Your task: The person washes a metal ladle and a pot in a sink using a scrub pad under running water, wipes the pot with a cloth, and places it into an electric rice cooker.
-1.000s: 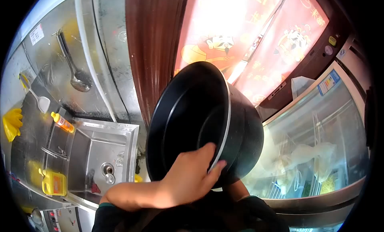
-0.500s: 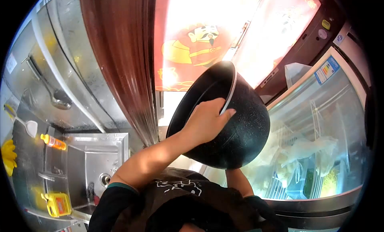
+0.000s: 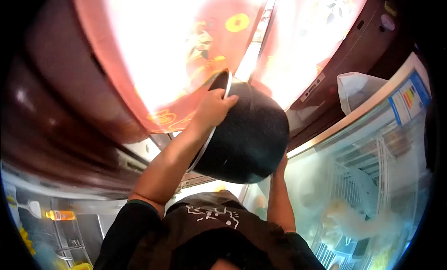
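Observation:
A large black pot (image 3: 249,135) with a pale metal rim is tilted on its side in front of my chest, its mouth turned to the left. My left hand (image 3: 214,109) is closed over the rim, with the thumb on the outer wall and the fingers inside the mouth. At the lower right of the pot, my right hand (image 3: 280,166) presses against the base; most of its fingers are hidden behind the pot. Little of the pot's inside shows.
Bright pink-red curtain panels (image 3: 135,86) hang ahead in a dark brown door frame (image 3: 42,79). To the right stands a glass-front fridge (image 3: 307,195) with wire racks and bags. An orange-capped bottle (image 3: 61,215) is at the sink on the lower left.
My view has turned left toward the doorway, and the sink has slid to the lower left edge. The pot has turned, so its mouth shows less. Both hands stay on it.

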A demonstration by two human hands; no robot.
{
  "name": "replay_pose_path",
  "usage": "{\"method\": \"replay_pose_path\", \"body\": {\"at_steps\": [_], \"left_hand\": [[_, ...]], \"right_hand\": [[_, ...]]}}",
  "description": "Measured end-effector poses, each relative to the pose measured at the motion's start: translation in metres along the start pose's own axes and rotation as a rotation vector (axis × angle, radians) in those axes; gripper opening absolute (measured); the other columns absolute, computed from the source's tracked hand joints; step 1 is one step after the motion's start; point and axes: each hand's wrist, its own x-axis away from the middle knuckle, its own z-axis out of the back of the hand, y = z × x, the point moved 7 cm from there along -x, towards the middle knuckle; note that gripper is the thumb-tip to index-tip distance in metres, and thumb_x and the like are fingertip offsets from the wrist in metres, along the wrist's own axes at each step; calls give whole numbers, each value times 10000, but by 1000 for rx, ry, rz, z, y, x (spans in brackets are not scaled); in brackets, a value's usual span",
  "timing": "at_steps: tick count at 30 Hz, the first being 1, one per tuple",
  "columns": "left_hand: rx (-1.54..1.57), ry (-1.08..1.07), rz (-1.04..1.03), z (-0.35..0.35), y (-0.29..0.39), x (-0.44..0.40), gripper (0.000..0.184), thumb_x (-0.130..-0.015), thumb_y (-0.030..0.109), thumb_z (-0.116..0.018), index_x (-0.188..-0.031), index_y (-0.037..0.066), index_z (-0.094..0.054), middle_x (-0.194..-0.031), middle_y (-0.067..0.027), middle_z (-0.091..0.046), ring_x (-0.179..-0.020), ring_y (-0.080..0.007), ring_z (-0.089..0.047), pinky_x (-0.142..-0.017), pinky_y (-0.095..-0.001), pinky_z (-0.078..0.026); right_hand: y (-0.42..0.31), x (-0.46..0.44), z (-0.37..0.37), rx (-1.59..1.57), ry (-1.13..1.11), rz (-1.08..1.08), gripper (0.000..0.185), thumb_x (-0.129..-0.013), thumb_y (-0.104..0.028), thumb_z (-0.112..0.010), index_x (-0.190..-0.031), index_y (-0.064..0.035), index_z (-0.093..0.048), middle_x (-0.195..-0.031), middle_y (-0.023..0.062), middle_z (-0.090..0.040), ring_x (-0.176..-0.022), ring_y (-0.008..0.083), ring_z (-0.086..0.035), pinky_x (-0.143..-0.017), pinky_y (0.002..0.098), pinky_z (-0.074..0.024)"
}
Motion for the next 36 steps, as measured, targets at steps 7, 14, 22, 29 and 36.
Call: {"method": "replay_pose_path", "body": {"at_steps": [7, 14, 22, 29, 36], "left_hand": [[115, 183, 42, -38, -91, -149, 351, -801, 247, -655, -836, -102, -634, -709, -195, -630, -693, -231, -621, -639, -372, -473], [515, 173, 120, -43, -149, -263, 137, -877, 66, -594, -918, -46, -661, -805, -61, -647, -707, -129, -612, -611, -264, -480], [489, 188, -439, 6, -156, -420, 139, -864, -7, -604, -997, -43, -589, -844, -105, -617, -735, -178, -617, -585, -296, -508], [618, 1, 431, -20, -286, -614, 210, -868, 105, -619, -1038, -18, -625, -925, -114, -664, -804, -197, -647, -687, -340, -539], [580, 82, 389, -33, -312, -768, 133, -803, 63, -676, -883, 4, -587, -813, -46, -567, -730, -149, -524, -661, -315, -432]], "right_hand": [[-200, -73, -59, -32, -154, 749, 174, -980, -139, -521, -1068, -18, -608, -941, 85, -619, -820, 150, -597, -750, 273, -497], [-268, -214, -183, -86, -325, 813, 511, -953, -105, -547, -1399, 53, -353, -1293, 191, -508, -1132, 256, -568, -938, 344, -475], [-271, -348, -191, -113, 12, 677, 311, -922, -288, -620, -900, 21, -628, -832, 142, -640, -793, 258, -620, -707, 352, -504], [-262, -399, -463, 701, -678, 425, 571, -804, -542, -689, -1011, -30, -544, -936, 159, -650, -828, 292, -696, -714, 401, -552], [-265, -553, -550, 753, -448, 455, 162, -775, -162, -671, -889, -52, -636, -846, 110, -691, -758, 249, -717, -594, 392, -565]]}}
